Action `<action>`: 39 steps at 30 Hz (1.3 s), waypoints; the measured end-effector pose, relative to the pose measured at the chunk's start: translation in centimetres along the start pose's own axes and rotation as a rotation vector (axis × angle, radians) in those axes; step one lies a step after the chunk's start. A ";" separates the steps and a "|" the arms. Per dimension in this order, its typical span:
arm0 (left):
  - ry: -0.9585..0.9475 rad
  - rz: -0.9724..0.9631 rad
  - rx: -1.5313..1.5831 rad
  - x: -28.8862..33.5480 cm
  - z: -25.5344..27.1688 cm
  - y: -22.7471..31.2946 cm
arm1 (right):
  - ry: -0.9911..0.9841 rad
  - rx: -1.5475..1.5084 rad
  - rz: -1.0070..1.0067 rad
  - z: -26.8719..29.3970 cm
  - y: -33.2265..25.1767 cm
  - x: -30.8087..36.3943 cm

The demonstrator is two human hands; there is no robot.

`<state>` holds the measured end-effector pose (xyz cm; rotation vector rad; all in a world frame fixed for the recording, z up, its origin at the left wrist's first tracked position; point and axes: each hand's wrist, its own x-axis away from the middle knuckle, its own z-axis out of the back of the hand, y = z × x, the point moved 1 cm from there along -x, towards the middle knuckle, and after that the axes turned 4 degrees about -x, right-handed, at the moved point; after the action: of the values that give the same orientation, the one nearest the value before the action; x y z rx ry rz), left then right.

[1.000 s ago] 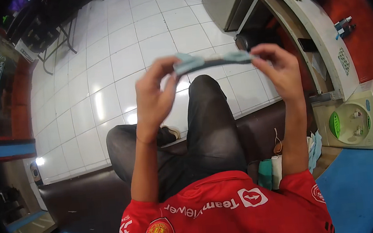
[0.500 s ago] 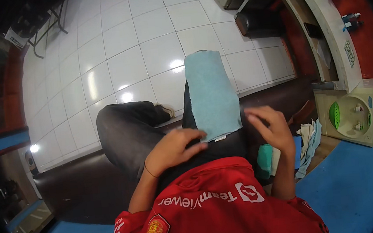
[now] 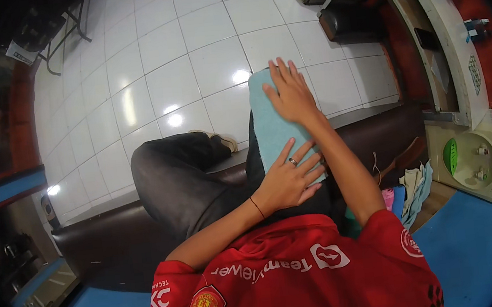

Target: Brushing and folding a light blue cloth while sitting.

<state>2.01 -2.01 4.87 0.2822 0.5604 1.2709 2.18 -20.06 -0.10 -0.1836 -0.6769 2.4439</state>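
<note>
A folded light-blue cloth [image 3: 267, 115] lies lengthwise along my right thigh and knee. My right hand [image 3: 291, 93] rests flat on its far end over the knee, with the fingers stretched out. Closer to my body, my left hand [image 3: 293, 178] lies on the near end, its fingers spread; a ring shows on one finger. Both palms press on the fabric without gripping it. Parts of the cloth are hidden under the hands and the right forearm.
I sit on a dark brown bench [image 3: 112, 251]. Several folded cloths [image 3: 414, 187] stand to my right, beside a cream water dispenser [image 3: 471, 154]. White floor tiles [image 3: 164, 60] stretch ahead. A shelf unit [image 3: 444, 43] with a phone [image 3: 426, 38] stands at right.
My right hand has moved forward from beside the cloth onto its far end. My left hand has shifted right and now lies on the near end.
</note>
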 end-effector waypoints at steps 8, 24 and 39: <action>-0.026 0.012 0.002 -0.1 0.1 0.1 | 0.172 0.056 -0.205 2.3 0.3 -3.5; -0.028 -0.001 0.053 -0.7 -0.7 0.3 | -0.219 0.241 -0.445 -0.5 -2.3 -9.2; 0.000 0.044 0.129 0.6 -0.5 -0.3 | -0.019 0.145 -0.360 -0.7 -2.1 -1.6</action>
<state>2.05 -1.60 4.18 0.4034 0.6405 1.2797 4.74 -19.19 0.37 0.0188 -0.4898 2.1387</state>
